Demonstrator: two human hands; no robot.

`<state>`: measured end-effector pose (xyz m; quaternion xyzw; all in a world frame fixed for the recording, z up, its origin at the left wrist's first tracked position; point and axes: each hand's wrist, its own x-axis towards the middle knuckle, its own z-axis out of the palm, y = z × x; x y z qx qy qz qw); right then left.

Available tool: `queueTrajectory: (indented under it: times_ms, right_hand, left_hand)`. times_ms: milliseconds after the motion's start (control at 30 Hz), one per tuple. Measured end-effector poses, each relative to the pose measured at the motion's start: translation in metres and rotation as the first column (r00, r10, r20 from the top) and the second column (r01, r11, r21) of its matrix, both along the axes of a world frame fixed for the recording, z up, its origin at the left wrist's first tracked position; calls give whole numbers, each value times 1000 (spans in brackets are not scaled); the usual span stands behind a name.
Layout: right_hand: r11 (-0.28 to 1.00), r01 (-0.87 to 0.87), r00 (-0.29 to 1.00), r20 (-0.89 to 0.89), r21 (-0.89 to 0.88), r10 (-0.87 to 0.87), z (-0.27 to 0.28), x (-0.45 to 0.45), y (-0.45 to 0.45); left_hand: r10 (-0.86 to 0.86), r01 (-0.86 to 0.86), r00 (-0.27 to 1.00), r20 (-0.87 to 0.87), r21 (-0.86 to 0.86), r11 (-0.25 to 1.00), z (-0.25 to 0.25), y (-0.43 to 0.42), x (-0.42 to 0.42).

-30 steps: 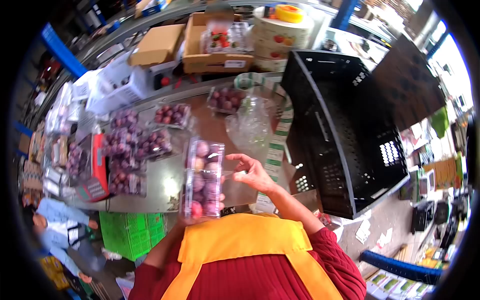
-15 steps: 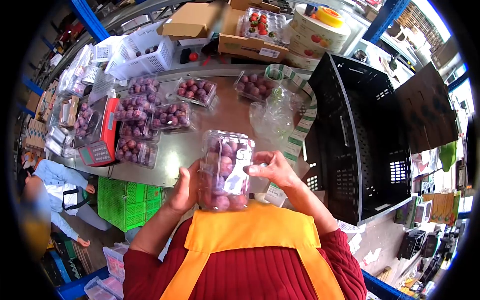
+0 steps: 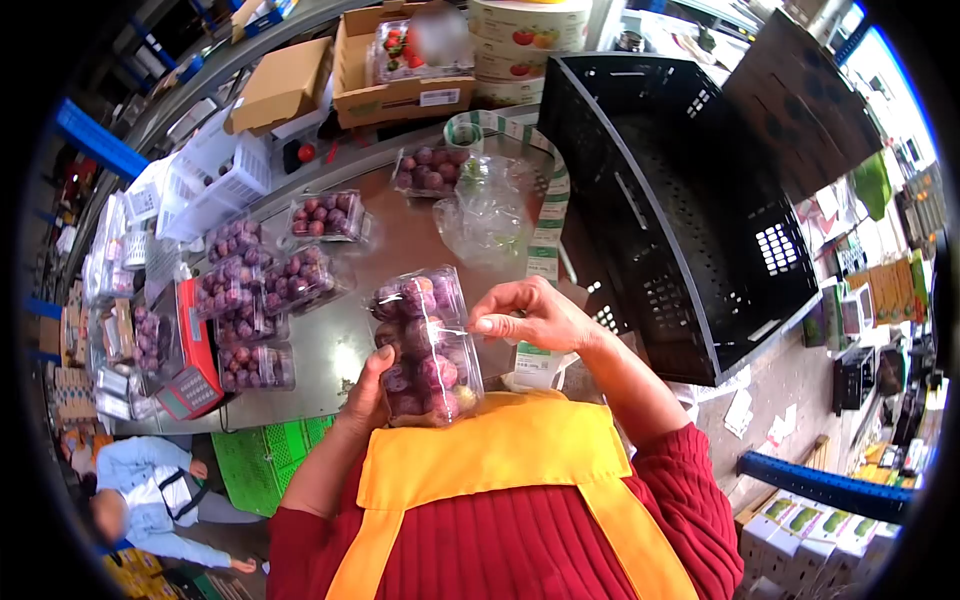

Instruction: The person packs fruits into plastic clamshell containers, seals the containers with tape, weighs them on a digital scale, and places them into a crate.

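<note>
A clear clamshell box of plums (image 3: 425, 345) is held tilted in front of my chest, above the table's near edge. My left hand (image 3: 370, 385) grips its left side, thumb showing on top. My right hand (image 3: 530, 318) is at the box's right edge, thumb and forefinger pinched together; what lies between the fingertips is too small to make out. Several more plum boxes (image 3: 250, 290) lie grouped on the left of the table, and another plum box (image 3: 430, 170) lies farther back beside crumpled clear plastic (image 3: 485, 225).
A big black crate (image 3: 660, 210) stands at the right, and a label strip (image 3: 550, 215) curves beside it. Left are a red scale (image 3: 198, 345) and a white basket (image 3: 220, 175). A carton (image 3: 400, 100) stands behind. A co-worker (image 3: 160, 490) is at lower left.
The plum box has tilted and turned in my left hand. My right thumb and forefinger have closed at its right edge. The camera view has swung, shifting the table's contents left.
</note>
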<state>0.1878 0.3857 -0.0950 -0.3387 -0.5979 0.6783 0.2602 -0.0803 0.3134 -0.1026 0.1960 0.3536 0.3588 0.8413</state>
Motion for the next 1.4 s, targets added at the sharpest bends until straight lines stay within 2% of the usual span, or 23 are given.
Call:
queueTrajectory:
  times_ms: [100, 133, 233, 267, 367, 467, 567, 600, 700, 867, 967, 1000, 1033, 1067, 1100, 1167, 1233, 1300, 1333, 1367, 1400]
  right_hand:
    - [945, -42, 998, -30, 325, 55, -7, 5, 7]
    - [967, -25, 998, -53, 254, 40, -9, 7, 7]
    - [950, 51, 999, -9, 310, -51, -7, 9, 0]
    - [954, 78, 997, -17, 288, -76, -8, 7, -3]
    - [886, 80, 994, 28, 457, -105, -11, 6, -7]
    - [949, 267, 949, 125, 170, -290, 0, -5, -26]
    - [908, 416, 906, -59, -43, -418, -24, -27, -42]
    - [895, 439, 890, -95, -84, -445, -25, -29, -45]
    - [838, 527, 824, -154, -145, -545, -27, -41, -51]
    - [805, 536, 792, -180, -254, -583, -21, -47, -55]
    - [673, 645, 722, 0, -363, -692, -50, -44, -47]
    - [690, 615, 730, -54, -382, -681, -56, -48, -54]
    - [714, 579, 745, -100, -393, -660, -58, -49, -60]
    - [692, 631, 694, -144, -350, -705, -61, -48, -60]
    - [663, 682, 637, -196, -308, -746, -63, -46, -58]
    - [590, 699, 489, -332, -404, -807, -39, -20, -45]
    - [604, 724, 458, -423, -333, -782, -17, -13, -42]
    - [652, 747, 589, -325, -130, -740, -6, -20, -51]
    - [682, 731, 674, -131, -22, -727, 2, -18, -51]
    - [604, 790, 576, -214, -102, -789, -13, -19, -42]
    - [525, 844, 500, -192, -110, -844, -38, -15, -32]
  left_hand:
    - [23, 11, 985, -168, 194, 981, 12, 15, 5]
    - [4, 36, 986, -169, 231, 972, 19, 19, 6]
    - [-11, 110, 958, -288, 330, 938, 13, 25, -6]
    - [12, 87, 956, -293, 322, 943, 9, 26, -9]
    - [31, 96, 939, -341, 348, 933, 11, 24, -11]
    - [124, 70, 896, -426, 412, 908, 35, 18, 11]
    - [121, 123, 871, -476, 450, 885, 29, 9, 6]
    - [159, 135, 874, -459, 544, 828, 18, 9, 3]
    - [213, 33, 895, -392, 535, 844, 5, 5, 6]
    - [204, 17, 920, -335, 553, 833, -5, 0, 0]
    - [153, 82, 925, -347, 577, 812, -14, -8, -15]
    - [278, 73, 889, -363, 712, 698, -12, -9, -9]
    - [241, 145, 873, -423, 698, 702, -10, -8, -10]
    - [204, 218, 852, -482, 680, 700, -7, -7, -11]
    - [159, 168, 888, -431, 627, 761, -4, -3, -5]
    - [102, 67, 945, -310, 492, 868, 9, 6, 10]
    - [155, -68, 976, -154, 459, 886, 9, 20, 29]
    - [135, -58, 978, -157, 416, 907, 2, 22, 38]
    - [122, -44, 979, -166, 413, 910, 2, 27, 45]
    - [111, -32, 979, -171, 413, 910, 3, 34, 55]
    - [87, 2, 980, -179, 444, 896, 11, 41, 64]
